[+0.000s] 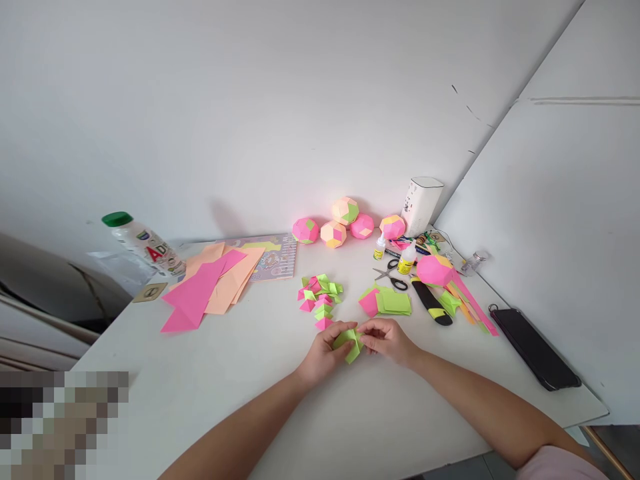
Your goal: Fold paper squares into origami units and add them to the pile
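Observation:
A small folded piece of green paper (353, 352) is held between both hands above the white table. My left hand (327, 350) grips it from the left, thumb on the near face and fingers behind. From the right, my right hand (387, 339) pinches its other edge with thumb and forefinger; that fingertip contact is partly hidden. Just beyond the hands lies a group of folded pink and green paper pieces (323, 297). To its right is a stack of flat green paper squares (394, 301), with a pink sheet (369, 303) sticking out at its left.
Along the wall sit several paper balls (345, 211). Scissors (393, 275), glue bottles (407, 259), a box cutter (431, 301) and a black phone-like case (535, 348) lie to the right. On the left are large pink sheets (203, 290) and a green-capped bottle (145, 245).

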Available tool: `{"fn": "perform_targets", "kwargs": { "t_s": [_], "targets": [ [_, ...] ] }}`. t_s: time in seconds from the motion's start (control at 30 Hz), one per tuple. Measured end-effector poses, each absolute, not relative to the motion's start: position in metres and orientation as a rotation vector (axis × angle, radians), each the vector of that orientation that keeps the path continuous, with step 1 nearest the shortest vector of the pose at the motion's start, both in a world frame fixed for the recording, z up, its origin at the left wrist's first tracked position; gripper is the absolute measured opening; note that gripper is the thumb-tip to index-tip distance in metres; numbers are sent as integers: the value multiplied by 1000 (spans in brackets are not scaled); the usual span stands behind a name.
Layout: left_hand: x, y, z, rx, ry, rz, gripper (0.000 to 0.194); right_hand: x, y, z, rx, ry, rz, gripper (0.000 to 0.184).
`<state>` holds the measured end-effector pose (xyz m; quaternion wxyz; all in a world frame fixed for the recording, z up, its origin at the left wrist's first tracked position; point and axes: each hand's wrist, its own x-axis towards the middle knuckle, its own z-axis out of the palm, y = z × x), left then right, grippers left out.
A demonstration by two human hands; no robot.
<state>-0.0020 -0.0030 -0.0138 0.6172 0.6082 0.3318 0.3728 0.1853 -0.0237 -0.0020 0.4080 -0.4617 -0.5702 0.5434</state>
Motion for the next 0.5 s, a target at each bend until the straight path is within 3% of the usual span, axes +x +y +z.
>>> {"fn": "perform_targets", "kwargs": {
  "t_s": [0.5],
  "targets": [
    [0, -3, -19, 1322, 656, 820, 30, 185, -25, -2, -1115, -1489, 1324, 18]
  ]
}}
